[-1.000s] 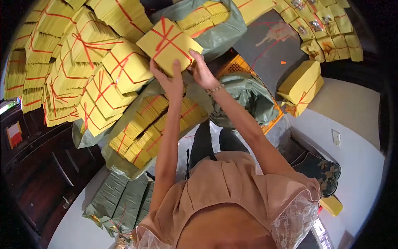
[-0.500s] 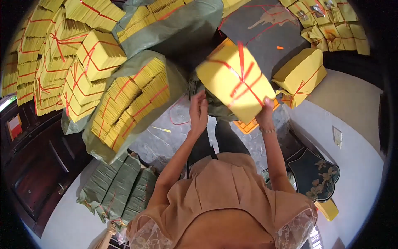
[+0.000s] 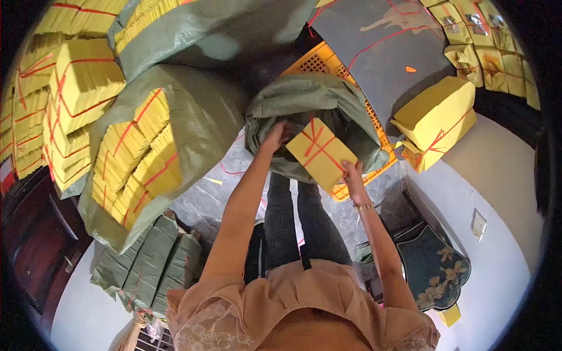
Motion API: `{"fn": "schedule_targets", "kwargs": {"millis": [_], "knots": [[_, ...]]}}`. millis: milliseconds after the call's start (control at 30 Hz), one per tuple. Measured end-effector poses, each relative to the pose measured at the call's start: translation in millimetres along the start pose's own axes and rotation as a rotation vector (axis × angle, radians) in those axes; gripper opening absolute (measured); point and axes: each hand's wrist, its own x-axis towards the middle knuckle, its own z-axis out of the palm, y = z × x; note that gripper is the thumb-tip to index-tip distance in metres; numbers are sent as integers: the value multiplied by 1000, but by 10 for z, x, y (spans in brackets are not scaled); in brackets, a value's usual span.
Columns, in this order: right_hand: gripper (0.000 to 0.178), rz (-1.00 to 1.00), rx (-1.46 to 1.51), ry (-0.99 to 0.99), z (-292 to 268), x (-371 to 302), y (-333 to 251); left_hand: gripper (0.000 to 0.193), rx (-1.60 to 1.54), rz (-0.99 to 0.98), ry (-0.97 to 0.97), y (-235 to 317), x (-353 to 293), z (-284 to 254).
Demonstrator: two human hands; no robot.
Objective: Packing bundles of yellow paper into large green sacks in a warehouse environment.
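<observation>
My right hand (image 3: 354, 178) grips one corner of a packet of yellow paper (image 3: 321, 153), tied crosswise with red ribbon. The packet is tilted over the mouth of a dark green woven sack (image 3: 322, 88), which stands open before my legs. At the sack's left side, my left hand (image 3: 274, 139) reaches over the rim, its fingers stretched into the opening and partly in shadow. Nothing shows in that hand. The sack's inside is dark, and its contents are hidden.
An orange plastic crate (image 3: 379, 126) stands around the sack. To the left, another green sack (image 3: 202, 105) holds yellow bundles, beside stacked bundles (image 3: 88, 88). A tied yellow bundle (image 3: 439, 120) stands at right. Filled green sacks (image 3: 140, 263) lie lower left; a chair (image 3: 433, 266) stands lower right.
My right hand has lowered the yellow packet and brought it left, over the sack. My left hand has moved to the sack's rim. The view has shifted, showing more of the sack.
</observation>
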Motion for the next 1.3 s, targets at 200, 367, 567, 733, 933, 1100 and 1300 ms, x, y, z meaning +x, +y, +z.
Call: {"fn": "schedule_targets", "kwargs": {"millis": [200, 367, 567, 733, 933, 1100, 1300], "knots": [[89, -147, -71, 213, -123, 592, -162, 59, 489, 477, 275, 229, -99, 786], [94, -126, -136, 132, 171, 847, -255, 55, 389, 645, 289, 372, -492, 734], [68, -61, 74, -100, 519, 1012, -827, 55, 468, 722, 126, 435, -671, 822], [63, -17, 294, -443, 299, 1643, -932, 61, 930, 852, 281, 90, -271, 771], [57, -119, 291, -321, 480, 1617, -1126, 63, 1548, 688, 214, -267, 1, 571], [58, -176, 272, -276, 499, 1669, -1148, 63, 1691, 558, 195, -307, -6, 599], [59, -262, 221, -247, 527, 1839, -1035, 54, 1700, 744, 179, -369, 152, 459]]}}
